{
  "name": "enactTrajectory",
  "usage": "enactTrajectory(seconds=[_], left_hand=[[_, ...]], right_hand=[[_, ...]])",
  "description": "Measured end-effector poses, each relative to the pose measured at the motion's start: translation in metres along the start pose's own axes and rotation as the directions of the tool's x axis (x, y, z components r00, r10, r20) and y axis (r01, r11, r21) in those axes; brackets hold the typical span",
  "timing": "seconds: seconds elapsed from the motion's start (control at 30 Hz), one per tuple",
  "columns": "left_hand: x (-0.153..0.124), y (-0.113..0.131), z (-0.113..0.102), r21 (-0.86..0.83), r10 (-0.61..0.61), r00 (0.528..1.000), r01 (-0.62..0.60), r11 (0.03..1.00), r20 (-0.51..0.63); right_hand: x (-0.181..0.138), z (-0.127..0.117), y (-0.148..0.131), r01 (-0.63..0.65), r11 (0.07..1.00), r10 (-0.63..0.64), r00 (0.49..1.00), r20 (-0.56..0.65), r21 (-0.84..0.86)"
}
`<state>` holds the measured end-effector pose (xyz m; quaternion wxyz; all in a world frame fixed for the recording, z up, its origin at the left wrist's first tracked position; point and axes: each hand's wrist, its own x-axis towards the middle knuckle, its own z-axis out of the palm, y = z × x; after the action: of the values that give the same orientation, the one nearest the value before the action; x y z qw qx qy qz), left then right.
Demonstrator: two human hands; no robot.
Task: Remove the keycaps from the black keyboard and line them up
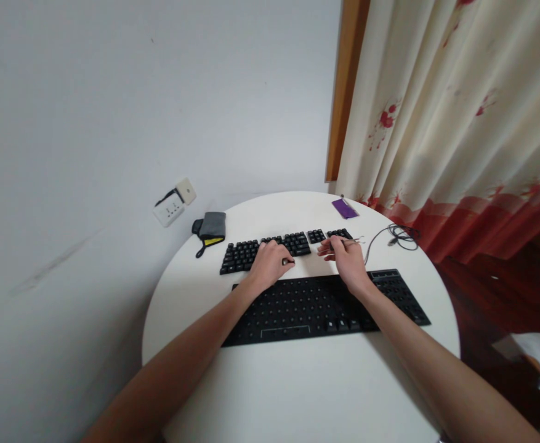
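Note:
A black keyboard [292, 307] lies across the white table, most of its keycaps off and a few still on along its front row. Behind it, loose black keycaps [239, 255] stand grouped in rows like a keyboard layout. My left hand [270, 266] reaches over these rows, thumb and fingers closed on a small dark keycap [286, 262]. Above the keyboard's back edge is my right hand [348, 258]. It holds a thin wire keycap puller [356, 240], whose wire ends point right; its handle is mostly hidden by the fingers.
A grey pouch [213, 226] with a strap and yellow edge sits at the back left. Toward the back right lies a purple packet [345, 208]. A coiled black cable [401, 235] rests near the right edge. Wall and sockets [170, 208] stand left, a curtain [436, 123] right.

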<state>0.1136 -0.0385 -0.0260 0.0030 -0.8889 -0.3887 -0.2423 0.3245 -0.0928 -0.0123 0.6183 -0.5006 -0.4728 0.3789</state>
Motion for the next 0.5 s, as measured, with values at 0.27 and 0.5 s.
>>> enactTrajectory(seconds=[0.27,0.5], left_hand=[[-0.0026,-0.0013,-0.0012,0.023,-0.015,1.000,0.015,1.000,0.000],[-0.0037,-0.0028,-0.0011,-0.019,-0.036,0.999,0.036,0.999,-0.002]], right_hand=[[-0.0014,0.0003,-0.0027,-0.021,1.000,0.021,1.000,0.014,0.005],[-0.0020,-0.0004,-0.0055,-0.034,0.999,0.034,0.999,0.027,-0.017]])
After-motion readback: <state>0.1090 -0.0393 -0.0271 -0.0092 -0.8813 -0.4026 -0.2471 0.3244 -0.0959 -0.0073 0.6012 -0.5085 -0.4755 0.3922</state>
